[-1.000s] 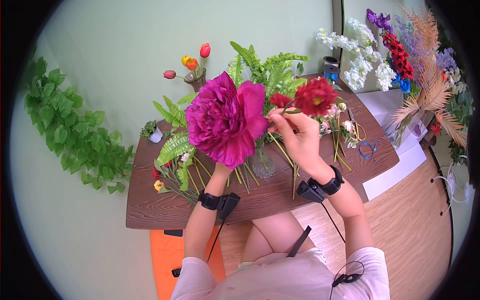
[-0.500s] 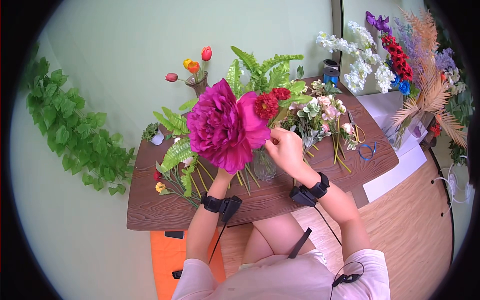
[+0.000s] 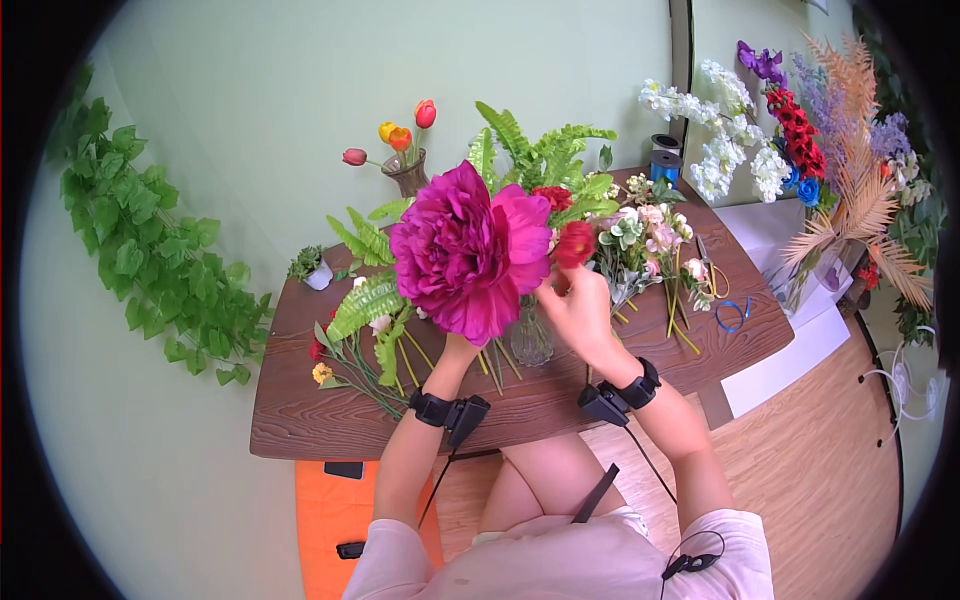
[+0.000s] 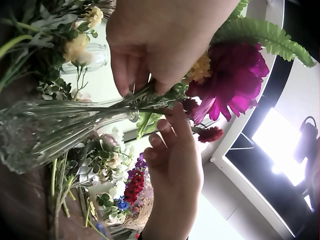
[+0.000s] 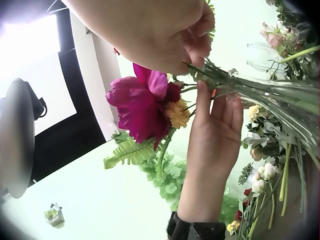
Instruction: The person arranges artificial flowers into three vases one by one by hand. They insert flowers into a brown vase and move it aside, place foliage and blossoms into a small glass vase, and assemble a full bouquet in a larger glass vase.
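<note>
A large magenta peony [image 3: 465, 255] tops an arrangement in a ribbed clear glass vase [image 4: 55, 127] and hides most of my left hand [image 3: 462, 347] in the head view. At the vase's neck, my left hand [image 4: 160, 45] holds the gathered stems [image 5: 212, 75] between thumb and fingers. My right hand [image 3: 582, 312], just right of the peony, pinches the stem of a small red flower [image 3: 573, 244] near the vase mouth. A second red bloom [image 3: 552, 197] sits behind it. Fern fronds [image 3: 545, 150] and a yellow flower [image 5: 177, 114] surround the peony.
On the brown table [image 3: 330, 425], cut stems and small flowers lie left, pale pink flowers [image 3: 660, 235] right. Scissors [image 3: 708, 268], a blue wire ring [image 3: 733, 315] and spools [image 3: 664, 165] lie farther right. A tulip vase [image 3: 407, 178] and small potted succulent [image 3: 312, 268] stand behind.
My right hand has come down and in from the upper right with the red flower, to beside the vase mouth. My left hand has stayed under the peony.
</note>
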A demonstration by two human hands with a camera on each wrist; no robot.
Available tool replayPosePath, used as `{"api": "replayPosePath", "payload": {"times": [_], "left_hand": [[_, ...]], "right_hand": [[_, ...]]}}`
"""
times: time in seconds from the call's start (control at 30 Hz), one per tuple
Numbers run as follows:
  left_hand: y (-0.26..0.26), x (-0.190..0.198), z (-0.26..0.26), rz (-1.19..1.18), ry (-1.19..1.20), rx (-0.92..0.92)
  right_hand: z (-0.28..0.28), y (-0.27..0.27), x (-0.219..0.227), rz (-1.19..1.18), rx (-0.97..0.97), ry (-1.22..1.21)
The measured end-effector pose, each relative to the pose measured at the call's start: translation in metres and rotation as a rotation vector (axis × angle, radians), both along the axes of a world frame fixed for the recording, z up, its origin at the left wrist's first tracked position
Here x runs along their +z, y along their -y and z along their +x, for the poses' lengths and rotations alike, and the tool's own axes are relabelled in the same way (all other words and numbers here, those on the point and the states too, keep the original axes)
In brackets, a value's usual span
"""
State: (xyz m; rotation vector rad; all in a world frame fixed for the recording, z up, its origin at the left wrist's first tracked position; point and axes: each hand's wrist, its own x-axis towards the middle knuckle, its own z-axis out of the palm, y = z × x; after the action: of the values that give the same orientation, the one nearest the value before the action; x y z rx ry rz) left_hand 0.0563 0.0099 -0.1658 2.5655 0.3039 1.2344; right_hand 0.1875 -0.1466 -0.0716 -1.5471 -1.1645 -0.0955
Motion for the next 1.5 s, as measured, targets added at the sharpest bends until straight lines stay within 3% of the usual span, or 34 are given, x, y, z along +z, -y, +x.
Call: {"api": "replayPosePath", "payload": {"times": [0.07, 0.2, 0.37, 0.5, 0.57, 0.6, 0.7, 0.83, 0.9, 0.97, 1.03, 1.07, 1.1, 1.17, 1.2, 1.23, 1.3, 1.37, 1.5], "left_hand": [[0.000, 0.000, 0.006, -0.046, 0.051, -0.002], [-0.002, 0.000, 0.005, -0.264, 0.026, -0.047], [0.008, 0.009, 0.000, -0.313, 0.026, -0.089], [-0.005, -0.010, 0.000, -0.324, -0.059, -0.009], [-0.008, -0.015, 0.001, -0.304, -0.059, -0.019], [-0.008, -0.015, 0.000, -0.283, -0.061, -0.030], [-0.004, -0.007, -0.001, -0.217, -0.034, -0.087], [0.005, 0.001, 0.002, -0.272, 0.019, -0.120], [0.004, -0.004, 0.000, 0.000, 0.085, 0.006], [0.007, -0.007, -0.007, -0.040, 0.040, -0.014], [0.025, 0.009, -0.015, -0.179, 0.099, -0.077], [0.030, 0.023, -0.025, -0.221, 0.014, -0.061], [0.022, 0.016, -0.033, -0.222, 0.020, -0.031], [0.004, -0.005, -0.049, -0.438, -0.234, 0.167], [0.037, 0.052, -0.063, -0.565, -0.120, 0.033], [0.035, 0.054, -0.077, -0.567, -0.113, 0.050], [0.033, 0.055, -0.112, -0.599, -0.174, 0.261], [0.008, 0.026, -0.152, -0.533, -0.306, 0.452], [0.001, 0.009, -0.207, -0.586, -0.461, 0.807]], "right_hand": [[0.002, -0.003, 0.001, 0.156, 0.017, -0.036], [0.007, -0.007, -0.001, 0.188, 0.047, 0.063], [0.005, -0.004, -0.003, 0.139, 0.196, -0.356], [0.000, -0.008, -0.017, 0.224, 0.159, -0.390], [-0.001, -0.008, -0.016, 0.294, 0.289, -0.704], [0.002, -0.011, -0.018, 0.300, 0.334, -0.726], [0.009, -0.010, -0.013, 0.131, 0.412, -0.732], [0.005, -0.010, -0.008, 0.143, 0.434, -0.705], [0.001, -0.008, -0.008, 0.222, 0.419, -0.655], [0.002, -0.011, -0.020, 0.252, 0.428, -0.677], [0.007, -0.015, -0.031, 0.255, 0.409, -0.580], [0.003, -0.011, -0.028, 0.268, 0.428, -0.584], [-0.001, -0.005, -0.022, 0.281, 0.445, -0.590], [0.000, 0.002, -0.032, 0.294, 0.454, -0.576], [-0.002, 0.007, -0.034, 0.286, 0.426, -0.585], [-0.004, 0.014, -0.035, 0.280, 0.396, -0.593], [-0.006, 0.031, -0.044, 0.233, 0.344, -0.685], [-0.012, 0.043, -0.057, 0.240, 0.351, -0.702], [-0.025, 0.060, -0.081, 0.131, 0.361, -0.774]]}}
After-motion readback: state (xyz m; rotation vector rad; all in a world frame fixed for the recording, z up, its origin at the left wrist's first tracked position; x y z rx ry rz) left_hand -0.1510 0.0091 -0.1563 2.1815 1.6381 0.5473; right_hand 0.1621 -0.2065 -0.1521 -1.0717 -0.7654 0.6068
